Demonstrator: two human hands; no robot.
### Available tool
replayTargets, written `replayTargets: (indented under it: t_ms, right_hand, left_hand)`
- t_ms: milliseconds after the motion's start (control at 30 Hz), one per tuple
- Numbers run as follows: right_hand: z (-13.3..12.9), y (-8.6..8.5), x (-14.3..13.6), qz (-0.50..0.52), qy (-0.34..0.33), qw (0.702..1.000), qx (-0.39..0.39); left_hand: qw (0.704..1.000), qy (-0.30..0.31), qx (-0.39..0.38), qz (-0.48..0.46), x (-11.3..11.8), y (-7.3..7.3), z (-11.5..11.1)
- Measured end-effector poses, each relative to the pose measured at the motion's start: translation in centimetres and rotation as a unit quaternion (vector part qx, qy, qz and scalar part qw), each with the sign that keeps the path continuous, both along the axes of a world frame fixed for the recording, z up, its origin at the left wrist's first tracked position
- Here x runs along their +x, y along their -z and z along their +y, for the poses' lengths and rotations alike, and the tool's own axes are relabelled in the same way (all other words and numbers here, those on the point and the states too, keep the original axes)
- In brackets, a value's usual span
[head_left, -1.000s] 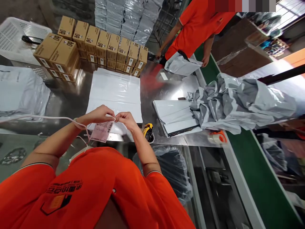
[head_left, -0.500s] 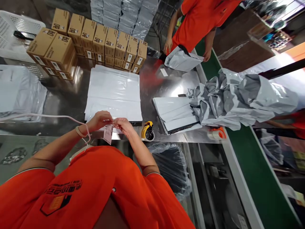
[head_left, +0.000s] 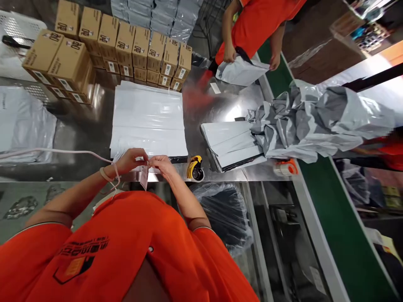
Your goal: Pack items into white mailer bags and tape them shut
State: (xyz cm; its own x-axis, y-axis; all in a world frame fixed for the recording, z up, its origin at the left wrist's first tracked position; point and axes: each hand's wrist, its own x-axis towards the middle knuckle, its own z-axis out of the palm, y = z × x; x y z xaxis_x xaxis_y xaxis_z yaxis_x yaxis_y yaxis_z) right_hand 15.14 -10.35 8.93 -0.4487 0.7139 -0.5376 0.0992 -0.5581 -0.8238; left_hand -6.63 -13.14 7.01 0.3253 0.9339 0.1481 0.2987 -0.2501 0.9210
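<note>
Metal table [head_left: 100, 121] | pink label [head_left: 144, 177] — hanging below left hand [head_left: 134, 160], right hand [head_left: 162, 164] | fingertips — pinched at its top

Brown boxes [head_left: 108, 35] stand in rows on the tabletop [head_left: 85, 130] near a white perforated basket [head_left: 23, 25]; a yellow tape dispenser [head_left: 194, 168] lies by the front edge, and a co-worker [head_left: 255, 33] in orange holds a bag [head_left: 239, 72] beside the green belt [head_left: 332, 209]
</note>
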Motion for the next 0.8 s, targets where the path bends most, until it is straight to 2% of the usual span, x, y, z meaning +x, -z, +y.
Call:
replayTargets:
  t_ms: [167,400,500,667,800]
  right_hand:
    - [0.2,-0.3,-0.1,-0.010,-0.003,1.000,0.003]
    - [0.3,0.6,-0.5,-0.015,0.006,0.999,-0.034]
    - [0.2,0.7,-0.5,-0.019,0.025,0.999,-0.029]
    - [0.1,0.4,-0.4,-0.008,0.026,0.999,-0.038]
    - [0.3,0.0,-0.4,0.002,0.018,1.000,-0.023]
  left_hand:
    - [0.996,0.059,0.060,0.019,-0.1,-0.1,0.8]
    - [0.991,0.106,0.049,0.063,-0.9,-0.6,1.0]
    - [0.995,0.094,0.030,0.031,-1.0,-0.5,0.8]
    - [0.996,0.036,-0.069,-0.035,-0.6,0.0,0.4]
    - [0.995,0.034,-0.081,-0.045,-0.5,0.3,0.7]
